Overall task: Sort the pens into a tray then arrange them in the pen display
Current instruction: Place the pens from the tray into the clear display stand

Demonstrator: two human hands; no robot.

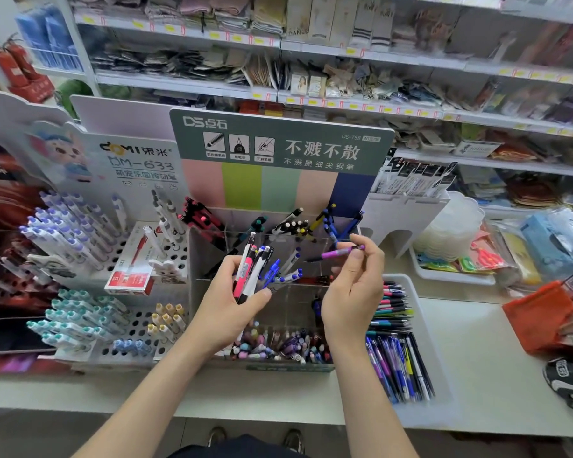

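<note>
My left hand (235, 295) grips a bundle of pens (253, 269), pink, white, black and blue, tips up, in front of the clear pen display (209, 259). My right hand (356, 285) pinches a single purple pen (336, 253) level, just right of the bundle. The display has a green header card (278, 143) and compartments with black, pink and blue pens at the back and several small pens in the front row (278, 348). A white tray (420, 312) to the right holds sorted pens (397, 355) lying in rows.
A white peg-hole display (126, 322) with blue, teal and yellow pens stands at left, a red box (131, 276) on it. Shelves of goods rise behind. An orange pouch (540, 315) and a bin of packets (457, 259) sit on the white counter (477, 375) at right.
</note>
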